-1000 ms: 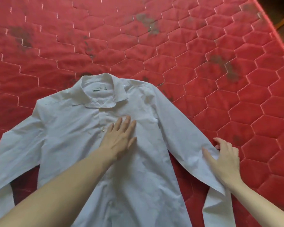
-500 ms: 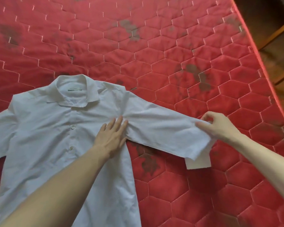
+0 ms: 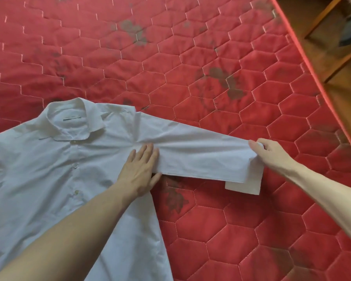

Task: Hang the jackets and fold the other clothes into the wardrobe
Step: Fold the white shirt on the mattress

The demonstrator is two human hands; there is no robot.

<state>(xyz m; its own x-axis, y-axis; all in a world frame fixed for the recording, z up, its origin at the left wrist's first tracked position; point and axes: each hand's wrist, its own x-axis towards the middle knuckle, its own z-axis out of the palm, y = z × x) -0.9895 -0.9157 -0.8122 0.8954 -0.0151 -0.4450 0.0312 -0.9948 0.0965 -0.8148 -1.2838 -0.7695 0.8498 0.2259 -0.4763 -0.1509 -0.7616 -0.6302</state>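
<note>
**White shirt spread on the red mattress, one sleeve pulled out**

A white shirt (image 3: 55, 179) is laid flat, front up, on a red quilted mattress (image 3: 190, 57). It is placed near the left edge of the mattress as seen, with its collar (image 3: 73, 122) pointed toward the far side. The buttons down the front are done up. A small label is sewn inside the collar, but its writing is too small to be read.

The left hand (image 3: 139, 171) is pressed flat on the shirt where the sleeve (image 3: 201, 157) joins the body. Its fingers are kept straight and close together, so nothing is gripped by it.

The sleeve is stretched out sideways toward the right edge of the mattress. Its end is pinched by the right hand (image 3: 272, 155), with the thumb and fingers curled round the cloth. The cuff (image 3: 243, 184) is folded down below that hand and rests on the mattress.

Dark faded flower prints are seen on the mattress cover. Past the far right corner, a wooden floor (image 3: 292, 17) and some wooden bars (image 3: 324, 17) are seen.
</note>
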